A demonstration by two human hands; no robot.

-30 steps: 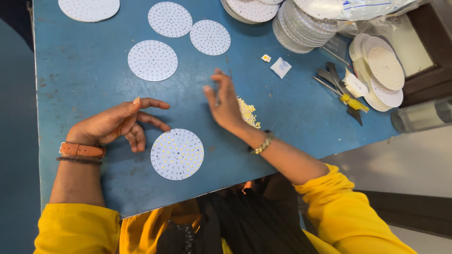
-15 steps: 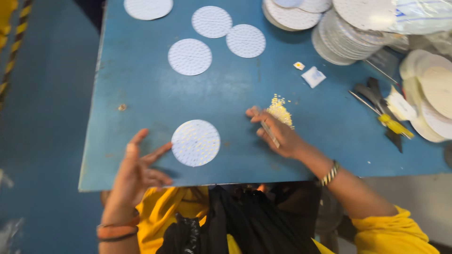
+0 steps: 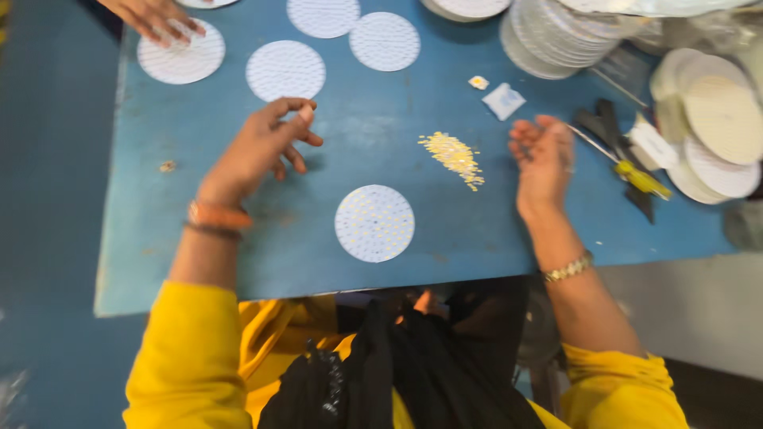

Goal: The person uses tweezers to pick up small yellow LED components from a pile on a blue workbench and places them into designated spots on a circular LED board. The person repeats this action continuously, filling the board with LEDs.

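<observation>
Hands [image 3: 258, 151] [image 3: 544, 159] hover half-curled and empty, each grip released, flanking the white disc [image 3: 374, 223] and yellow bits [image 3: 453, 155]

Bright yellow sleeves cover both upper arms, with black cloth hanging between them at the chest. The left hand [image 3: 258, 151] has an orange band and a dark bangle at its wrist; the right hand [image 3: 544, 159] a gold bracelet.

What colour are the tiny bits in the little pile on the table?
Yellow. The pile of tiny bits lies on the blue table, clearest in the head view.
</observation>
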